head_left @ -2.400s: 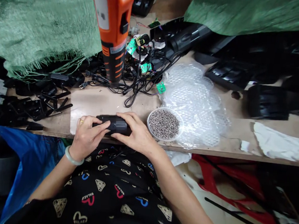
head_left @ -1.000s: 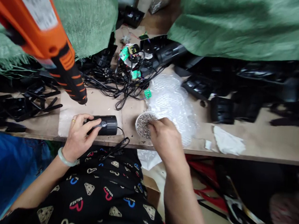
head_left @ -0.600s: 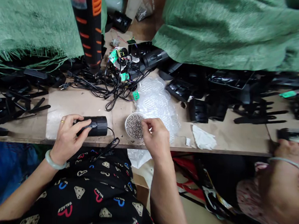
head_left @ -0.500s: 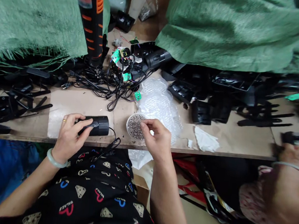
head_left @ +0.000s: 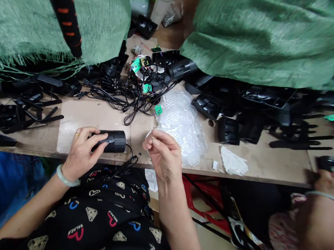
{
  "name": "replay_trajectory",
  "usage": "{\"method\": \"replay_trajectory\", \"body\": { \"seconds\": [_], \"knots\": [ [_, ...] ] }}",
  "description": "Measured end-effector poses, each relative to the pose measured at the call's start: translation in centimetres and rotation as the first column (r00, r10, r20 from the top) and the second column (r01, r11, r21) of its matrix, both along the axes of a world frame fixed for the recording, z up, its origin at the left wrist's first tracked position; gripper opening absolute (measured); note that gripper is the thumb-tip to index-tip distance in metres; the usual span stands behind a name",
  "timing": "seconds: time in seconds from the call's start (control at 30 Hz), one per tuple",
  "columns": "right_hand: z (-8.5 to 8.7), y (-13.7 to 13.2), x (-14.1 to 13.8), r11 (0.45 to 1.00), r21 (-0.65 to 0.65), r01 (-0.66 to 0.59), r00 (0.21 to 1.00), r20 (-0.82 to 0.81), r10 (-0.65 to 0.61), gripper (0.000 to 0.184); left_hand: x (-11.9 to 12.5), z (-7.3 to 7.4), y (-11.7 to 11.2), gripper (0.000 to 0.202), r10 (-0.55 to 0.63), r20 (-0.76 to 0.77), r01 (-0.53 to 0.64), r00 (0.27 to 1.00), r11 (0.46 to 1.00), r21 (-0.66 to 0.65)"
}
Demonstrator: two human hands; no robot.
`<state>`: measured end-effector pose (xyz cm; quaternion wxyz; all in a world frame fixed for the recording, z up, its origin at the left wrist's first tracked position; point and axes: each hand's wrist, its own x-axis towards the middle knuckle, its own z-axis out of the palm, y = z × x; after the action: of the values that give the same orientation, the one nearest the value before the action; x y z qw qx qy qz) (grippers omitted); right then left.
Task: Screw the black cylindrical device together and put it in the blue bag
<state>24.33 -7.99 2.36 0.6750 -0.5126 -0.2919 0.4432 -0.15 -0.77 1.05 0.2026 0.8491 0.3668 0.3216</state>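
Note:
My left hand [head_left: 84, 149] is closed around a black cylindrical housing [head_left: 117, 141] lying on its side on the bench, thumb and fingertips gripping its top. A thin black cord [head_left: 129, 161] runs from the housing's right end over the bench edge. Above the small bowl [head_left: 148, 133], my right hand [head_left: 166, 155] pinches a tiny metal screw [head_left: 153, 139] between thumb and forefinger. That hand covers most of the bowl; the earlier picture shows it full of small screws.
An orange-and-black power screwdriver [head_left: 65, 20] hangs at upper left. Tangled cords [head_left: 114, 97] with green circuit boards lie behind the housing. Bubble wrap [head_left: 181, 122], crumpled tissue [head_left: 233, 161] and black plastic parts [head_left: 228, 130] sit rightward. A co-worker's hand [head_left: 331, 182] is at far right.
My right hand has lifted from the screws in the bowl and turned, with a screw showing in its pinch. The left hand keeps its grip. The hanging screwdriver appears further left and higher.

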Motion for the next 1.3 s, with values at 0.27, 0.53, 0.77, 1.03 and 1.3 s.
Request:
{"method": "replay_trajectory", "body": {
  "seconds": [0.27,0.53,0.77,1.03,1.3],
  "knots": [
    [-0.2,-0.6,-1.4,0.993,-0.101,-0.067,0.984,0.16,0.083,0.018,0.1,0.1,-0.3,0.027,-0.013,0.001,0.013,1.0,1.0,-0.007],
    [0.8,1.5,-3.2,0.973,0.102,-0.209,0.738,0.669,0.088,0.001,0.2,0.3,-0.6,0.021,0.011,-0.029,-0.011,1.0,1.0,0.003],
    [-0.4,2.9,-3.8,0.946,0.04,-0.322,0.637,0.748,0.185,0.005,0.1,0.3,-0.9,0.021,0.011,-0.029,-0.011,1.0,1.0,-0.002],
    [-0.7,2.9,-3.9,0.936,0.047,-0.349,0.585,0.791,0.178,0.006,0.1,0.3,-0.8,0.019,0.002,-0.005,-0.002,1.0,1.0,0.018],
    [0.6,3.0,-3.8,0.916,-0.045,-0.399,0.562,0.777,0.283,0.008,0.0,0.2,-0.9,0.02,-0.005,-0.005,0.005,1.0,1.0,-0.007]
  ]
}}
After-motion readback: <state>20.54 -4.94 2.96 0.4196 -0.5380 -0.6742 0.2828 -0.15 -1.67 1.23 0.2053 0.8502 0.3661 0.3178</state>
